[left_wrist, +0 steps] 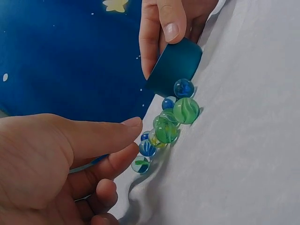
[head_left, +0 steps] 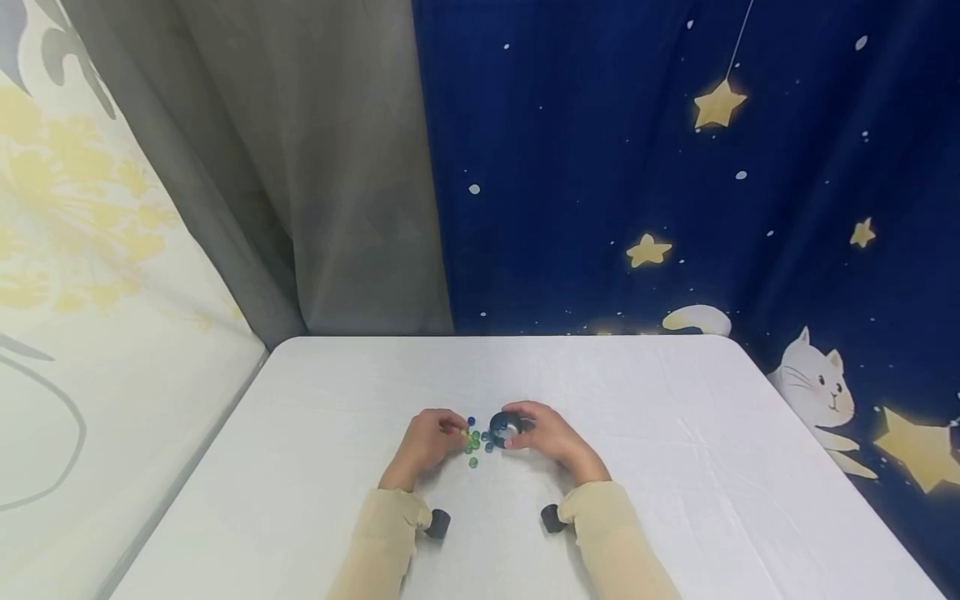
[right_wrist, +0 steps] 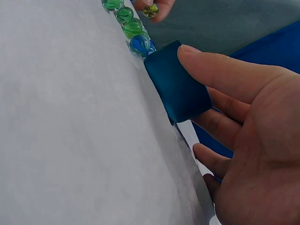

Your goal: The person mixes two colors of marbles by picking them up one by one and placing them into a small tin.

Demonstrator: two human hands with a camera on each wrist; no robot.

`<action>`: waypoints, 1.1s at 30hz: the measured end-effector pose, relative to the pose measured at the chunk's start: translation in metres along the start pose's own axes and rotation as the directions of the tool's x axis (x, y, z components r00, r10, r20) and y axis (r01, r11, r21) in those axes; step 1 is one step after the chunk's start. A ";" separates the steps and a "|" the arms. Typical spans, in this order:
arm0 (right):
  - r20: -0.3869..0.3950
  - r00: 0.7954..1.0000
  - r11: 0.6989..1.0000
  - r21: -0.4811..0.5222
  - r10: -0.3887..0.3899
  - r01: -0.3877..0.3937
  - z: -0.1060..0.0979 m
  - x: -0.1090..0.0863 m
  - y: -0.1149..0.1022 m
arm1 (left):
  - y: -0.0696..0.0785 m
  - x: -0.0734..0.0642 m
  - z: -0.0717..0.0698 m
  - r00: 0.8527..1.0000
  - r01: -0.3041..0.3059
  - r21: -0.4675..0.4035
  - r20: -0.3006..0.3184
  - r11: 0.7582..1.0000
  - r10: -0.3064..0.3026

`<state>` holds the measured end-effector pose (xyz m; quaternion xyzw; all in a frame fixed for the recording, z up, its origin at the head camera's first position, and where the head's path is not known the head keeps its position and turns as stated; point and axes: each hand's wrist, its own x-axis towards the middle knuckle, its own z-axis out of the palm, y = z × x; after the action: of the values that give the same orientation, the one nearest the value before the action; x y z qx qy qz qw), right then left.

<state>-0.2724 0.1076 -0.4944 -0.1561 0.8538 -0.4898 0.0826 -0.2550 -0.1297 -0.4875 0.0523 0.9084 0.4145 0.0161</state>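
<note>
A small teal-blue cup (right_wrist: 178, 86) with a silvery inside stands in my right hand (head_left: 555, 435). Thumb and fingers grip its sides. In the head view a blue marble (head_left: 504, 425) shows within its mouth. Left of it, several glass marbles lie clustered on the cloth, among them a green marble (left_wrist: 186, 111) and a blue marble (left_wrist: 183, 88). My left hand (head_left: 429, 443) is at the cluster's left side. Its thumb and index finger pinch a yellow marble (right_wrist: 150, 10), which appears raised off the cloth in the right wrist view.
A white cloth covers the table (head_left: 315, 467). One green marble (head_left: 473, 462) lies nearest my body, and a dark blue marble (head_left: 471, 421) at the far side of the cluster. Behind the table hang a grey curtain (head_left: 360, 208) and a blue starry curtain (head_left: 570, 167).
</note>
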 end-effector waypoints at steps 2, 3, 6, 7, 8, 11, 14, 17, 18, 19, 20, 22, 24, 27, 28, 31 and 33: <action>0.001 1.000 1.000 -0.001 0.002 -0.002 0.000 -0.001 0.000 | 0.001 -0.001 0.001 1.000 -0.001 -0.004 -0.005 1.000 0.001; 0.004 1.000 1.000 -0.002 0.003 -0.003 0.000 -0.001 0.000 | 0.002 -0.001 0.001 1.000 -0.003 -0.006 -0.007 1.000 0.003; 0.001 1.000 1.000 -0.007 0.000 0.000 0.000 0.001 0.000 | 0.002 0.002 0.002 1.000 -0.019 -0.016 -0.008 1.000 0.019; 0.001 1.000 1.000 -0.007 -0.001 0.001 0.000 0.002 0.000 | 0.002 0.002 0.002 1.000 -0.024 -0.020 -0.007 1.000 0.024; 0.002 1.000 1.000 -0.010 -0.003 0.003 0.000 0.002 0.000 | 0.002 0.003 0.003 0.999 -0.031 -0.023 -0.006 0.999 0.031; -0.002 1.000 1.000 -0.014 -0.014 0.014 0.000 0.004 -0.001 | 0.002 0.006 0.003 0.999 -0.040 -0.030 -0.005 0.999 0.040; -0.006 1.000 1.000 -0.013 -0.024 0.024 0.000 0.006 -0.002 | 0.003 0.007 0.004 0.998 -0.059 -0.025 -0.012 0.998 0.059; -0.011 1.000 1.000 -0.007 -0.023 0.023 0.001 0.007 -0.002 | 0.004 0.010 0.004 0.998 -0.064 -0.022 -0.014 0.998 0.064; -0.011 1.000 1.000 -0.003 -0.020 0.020 0.001 0.007 -0.002 | 0.004 0.010 0.005 0.998 -0.069 -0.020 -0.014 0.997 0.069; -0.011 1.000 1.000 -0.003 -0.020 0.020 0.001 0.007 -0.002 | 0.005 0.011 0.006 0.997 -0.070 -0.023 -0.015 0.997 0.070; -0.012 1.000 1.000 -0.002 -0.018 0.018 0.001 0.007 -0.002 | 0.005 0.011 0.006 0.997 -0.070 -0.023 -0.015 0.997 0.070; -0.014 1.000 1.000 -0.002 -0.017 0.017 0.002 0.007 -0.002 | 0.007 0.011 0.008 0.997 -0.081 -0.028 -0.016 0.996 0.080; -0.016 1.000 1.000 -0.001 -0.021 0.021 0.002 0.007 -0.002 | 0.009 0.011 0.009 0.995 -0.103 -0.034 -0.022 0.994 0.102; -0.019 0.999 1.000 0.002 -0.027 0.027 0.003 0.007 0.000 | 0.010 0.010 0.012 0.989 -0.141 -0.043 -0.042 0.989 0.139; -0.020 0.999 1.000 0.004 -0.025 0.025 0.003 0.008 0.000 | 0.010 0.010 0.014 0.988 -0.151 -0.046 -0.047 0.987 0.149; -0.024 0.999 1.000 0.006 -0.024 0.024 0.004 0.008 0.001 | 0.011 0.009 0.017 0.984 -0.172 -0.053 -0.062 0.984 0.169; -0.025 1.000 1.000 0.006 -0.019 0.020 0.005 0.008 0.002 | 0.011 0.009 0.019 0.982 -0.181 -0.053 -0.063 0.982 0.178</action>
<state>-0.2783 0.1016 -0.4985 -0.1581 0.8515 -0.4953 0.0678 -0.2615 -0.1072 -0.4920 0.1214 0.8876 0.4418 -0.0464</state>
